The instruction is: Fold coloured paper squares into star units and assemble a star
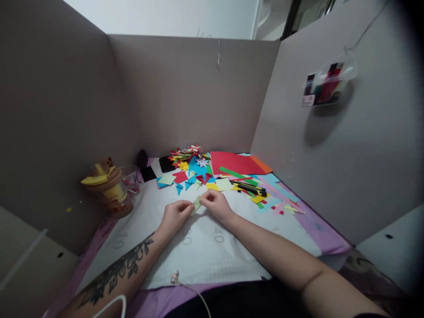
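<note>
- Nearest, a thin cable (195, 293) crosses the front edge of the white cloth (202, 263), clear of both hands.
- Just beyond, the left hand (177, 213) grasps the nearer end of a small pale green paper piece (196, 205) between thumb and forefinger, the other fingers curled in.
- The right hand (216, 204) pinches the far end of that paper in the same way. Neither hand has let go.
- The paper is held between the two sets of fingertips, over the middle of the cloth. To handle it well, I would keep the pinch light, square its edges before pressing, and run a thumbnail along any crease from the middle outward while the other hand steadies it.
- Its long axis slants from the left hand's fingertips up to the right hand's, so the far end points away from the wearer and somewhat to the right. It is small and partly covered by fingers, so whether it is single or doubled I cannot tell.
- Farther on lie blue folded pieces (179, 189), loose paper squares and, to the right, a black-and-yellow cutter (250, 188) among cut strips.
- Farthest back, near the grey partition (195, 92), sit a heap of paper stars (183, 166) and a large red sheet (236, 163).
</note>
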Action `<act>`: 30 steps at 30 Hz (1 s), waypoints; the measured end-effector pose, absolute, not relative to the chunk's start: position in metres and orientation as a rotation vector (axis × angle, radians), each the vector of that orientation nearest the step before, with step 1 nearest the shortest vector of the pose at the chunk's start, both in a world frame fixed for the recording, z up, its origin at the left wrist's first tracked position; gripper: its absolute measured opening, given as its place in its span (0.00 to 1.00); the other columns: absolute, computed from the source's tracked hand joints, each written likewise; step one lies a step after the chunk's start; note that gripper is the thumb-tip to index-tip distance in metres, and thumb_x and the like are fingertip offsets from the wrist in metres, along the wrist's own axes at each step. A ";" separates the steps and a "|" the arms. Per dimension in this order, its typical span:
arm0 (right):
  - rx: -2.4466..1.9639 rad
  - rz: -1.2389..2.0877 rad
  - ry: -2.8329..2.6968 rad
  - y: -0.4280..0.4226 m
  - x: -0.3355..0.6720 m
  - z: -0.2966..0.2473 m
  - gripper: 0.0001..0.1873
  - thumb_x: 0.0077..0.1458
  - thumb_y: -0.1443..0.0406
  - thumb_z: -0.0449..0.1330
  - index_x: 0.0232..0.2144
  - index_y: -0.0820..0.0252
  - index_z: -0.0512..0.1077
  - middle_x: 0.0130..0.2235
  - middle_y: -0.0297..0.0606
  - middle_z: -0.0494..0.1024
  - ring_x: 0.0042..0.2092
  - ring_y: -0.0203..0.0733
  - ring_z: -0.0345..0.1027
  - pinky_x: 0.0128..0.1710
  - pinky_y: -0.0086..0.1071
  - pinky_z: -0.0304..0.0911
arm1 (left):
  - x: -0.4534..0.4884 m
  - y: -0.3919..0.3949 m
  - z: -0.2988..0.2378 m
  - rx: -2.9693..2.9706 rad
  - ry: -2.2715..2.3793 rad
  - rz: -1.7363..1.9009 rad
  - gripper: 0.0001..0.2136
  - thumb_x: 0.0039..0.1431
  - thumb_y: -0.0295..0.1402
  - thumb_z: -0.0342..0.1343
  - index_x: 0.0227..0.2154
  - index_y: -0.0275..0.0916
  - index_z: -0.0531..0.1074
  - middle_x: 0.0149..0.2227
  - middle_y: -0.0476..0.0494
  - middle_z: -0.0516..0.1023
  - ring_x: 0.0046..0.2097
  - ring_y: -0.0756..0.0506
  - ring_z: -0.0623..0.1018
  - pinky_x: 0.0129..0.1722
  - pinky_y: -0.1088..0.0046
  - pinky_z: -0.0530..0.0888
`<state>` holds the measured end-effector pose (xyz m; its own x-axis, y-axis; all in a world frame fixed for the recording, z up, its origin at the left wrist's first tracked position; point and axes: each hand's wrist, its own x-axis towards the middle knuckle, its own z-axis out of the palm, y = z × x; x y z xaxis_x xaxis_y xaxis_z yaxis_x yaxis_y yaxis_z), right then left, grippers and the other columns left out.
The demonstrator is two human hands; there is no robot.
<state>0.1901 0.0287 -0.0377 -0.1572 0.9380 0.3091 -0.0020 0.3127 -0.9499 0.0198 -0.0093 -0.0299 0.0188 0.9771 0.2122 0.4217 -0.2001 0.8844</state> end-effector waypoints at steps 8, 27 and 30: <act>-0.899 1.121 -1.415 0.030 0.191 -0.037 0.08 0.42 0.63 0.63 0.22 0.61 0.68 0.25 0.33 0.72 0.28 0.35 0.64 0.29 0.28 0.60 | 0.021 -0.010 -0.028 1.636 1.418 1.148 0.13 0.48 0.40 0.55 0.26 0.35 0.76 0.22 0.47 0.76 0.24 0.49 0.72 0.23 0.78 0.65; -0.916 1.077 -1.433 0.030 0.190 -0.037 0.09 0.43 0.62 0.62 0.21 0.60 0.66 0.23 0.31 0.69 0.26 0.34 0.62 0.28 0.28 0.59 | 0.021 -0.010 -0.029 1.630 1.396 1.148 0.14 0.48 0.42 0.55 0.25 0.34 0.75 0.21 0.47 0.74 0.23 0.50 0.70 0.21 0.78 0.64; -0.851 1.109 -1.421 0.029 0.188 -0.037 0.09 0.43 0.63 0.61 0.26 0.58 0.63 0.24 0.29 0.67 0.26 0.34 0.62 0.28 0.28 0.59 | 0.021 -0.009 -0.030 1.632 1.397 1.147 0.13 0.48 0.41 0.55 0.25 0.34 0.75 0.20 0.48 0.73 0.22 0.51 0.69 0.21 0.79 0.63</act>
<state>0.1875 0.0289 -0.0368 -0.1532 0.9365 0.3153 -0.0779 0.3066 -0.9486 0.0208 -0.0094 -0.0301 0.0298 0.9825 0.1837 0.3714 -0.1815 0.9106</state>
